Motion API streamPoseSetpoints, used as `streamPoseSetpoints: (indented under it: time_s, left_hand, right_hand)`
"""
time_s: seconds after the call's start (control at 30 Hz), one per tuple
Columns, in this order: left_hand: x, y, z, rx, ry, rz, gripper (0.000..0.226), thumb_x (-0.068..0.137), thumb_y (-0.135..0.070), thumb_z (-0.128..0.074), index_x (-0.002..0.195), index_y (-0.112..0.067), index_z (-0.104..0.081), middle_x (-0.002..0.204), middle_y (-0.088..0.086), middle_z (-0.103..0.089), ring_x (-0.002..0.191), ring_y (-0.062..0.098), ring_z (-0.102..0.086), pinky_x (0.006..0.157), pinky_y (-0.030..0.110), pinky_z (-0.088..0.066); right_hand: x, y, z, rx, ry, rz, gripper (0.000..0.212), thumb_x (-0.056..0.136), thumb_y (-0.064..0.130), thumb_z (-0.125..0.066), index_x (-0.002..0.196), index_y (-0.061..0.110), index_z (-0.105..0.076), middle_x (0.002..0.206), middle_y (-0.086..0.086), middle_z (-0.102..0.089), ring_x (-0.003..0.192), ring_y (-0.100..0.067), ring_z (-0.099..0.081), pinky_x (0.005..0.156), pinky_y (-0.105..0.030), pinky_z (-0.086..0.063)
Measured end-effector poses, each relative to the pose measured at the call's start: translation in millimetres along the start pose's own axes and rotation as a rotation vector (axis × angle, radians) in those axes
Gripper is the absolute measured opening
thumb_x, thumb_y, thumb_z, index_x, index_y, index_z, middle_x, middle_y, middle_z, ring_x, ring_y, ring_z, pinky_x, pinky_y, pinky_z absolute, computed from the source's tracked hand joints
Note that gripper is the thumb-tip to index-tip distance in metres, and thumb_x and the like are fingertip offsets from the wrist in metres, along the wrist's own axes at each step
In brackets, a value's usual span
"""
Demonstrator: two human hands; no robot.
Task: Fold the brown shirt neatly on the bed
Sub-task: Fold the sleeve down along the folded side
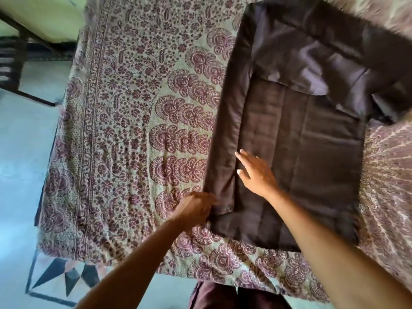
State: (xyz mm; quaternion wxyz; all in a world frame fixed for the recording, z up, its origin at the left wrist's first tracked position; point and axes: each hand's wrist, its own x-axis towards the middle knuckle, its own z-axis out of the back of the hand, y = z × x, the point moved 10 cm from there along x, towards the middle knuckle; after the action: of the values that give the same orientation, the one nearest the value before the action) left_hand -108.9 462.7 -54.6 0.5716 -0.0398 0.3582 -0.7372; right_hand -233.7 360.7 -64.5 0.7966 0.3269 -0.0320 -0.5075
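On bed: shirt flat beneath right hand, fingers straight, pressing cloth. Just beside it, left hand, fingers curled, apparently pinching shirt's folded side edge; view blurred.

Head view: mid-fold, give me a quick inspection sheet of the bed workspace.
Surface: bed under a patterned floral cover, lightly wrinkled.
Job's things: brown shirt lies flat on the bed's right part, with a long strip folded in along its left edge.
Clutter: nothing seen.
Hands: left hand pinches the shirt's near left corner; right hand rests flat on the shirt, fingers straight.
Cables: nothing seen.
Surroundings: pale floor at left; dark furniture at far left, blurred.
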Motion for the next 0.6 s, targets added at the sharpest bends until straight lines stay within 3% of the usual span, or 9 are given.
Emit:
streamPoseSetpoints:
  time_s: [0.1,0.23,0.4,0.6]
  left_hand:
    - [50,3,35,-0.094,-0.111,0.126,0.037,0.081,-0.020,-0.049,0.113,-0.025,-0.067,0.111,0.002,-0.068,0.086,0.022,-0.067,0.072,0.032,-0.056]
    - [129,-32,77,-0.195,-0.144,0.072,0.040,0.079,-0.028,-0.047,0.114,-0.022,-0.066,0.112,0.001,-0.067,0.091,0.020,-0.066,0.074,0.021,-0.046]
    - [213,-94,95,-0.212,-0.142,-0.035,0.044,0.077,-0.040,-0.054,0.116,-0.021,-0.065,0.107,0.002,-0.068,0.093,0.017,-0.065,0.080,0.027,-0.049]
    - [299,-166,75,-0.131,-0.102,-0.155,0.036,0.082,-0.037,-0.062,0.116,-0.025,-0.064,0.107,-0.002,-0.065,0.082,0.014,-0.058,0.080,0.030,-0.050]
  right_hand:
    - [3,-18,51,0.131,-0.183,-0.159,0.054,0.089,0.023,-0.049,0.139,0.009,-0.038,0.143,-0.013,-0.043,0.127,-0.029,-0.046,0.104,-0.036,-0.033]
    - [-4,-61,118,0.186,-0.439,-0.312,0.050,0.087,0.019,-0.053,0.134,0.005,-0.046,0.132,-0.016,-0.054,0.118,-0.032,-0.054,0.096,-0.027,-0.032]
    - [-29,-139,167,0.206,-0.573,-0.511,0.046,0.089,0.014,-0.055,0.133,0.005,-0.046,0.132,-0.015,-0.053,0.119,-0.031,-0.052,0.097,-0.037,-0.041]
    - [-65,-236,226,0.060,-0.782,-0.801,0.043,0.084,0.015,-0.057,0.126,0.008,-0.050,0.123,-0.014,-0.056,0.107,-0.035,-0.056,0.081,-0.043,-0.046]
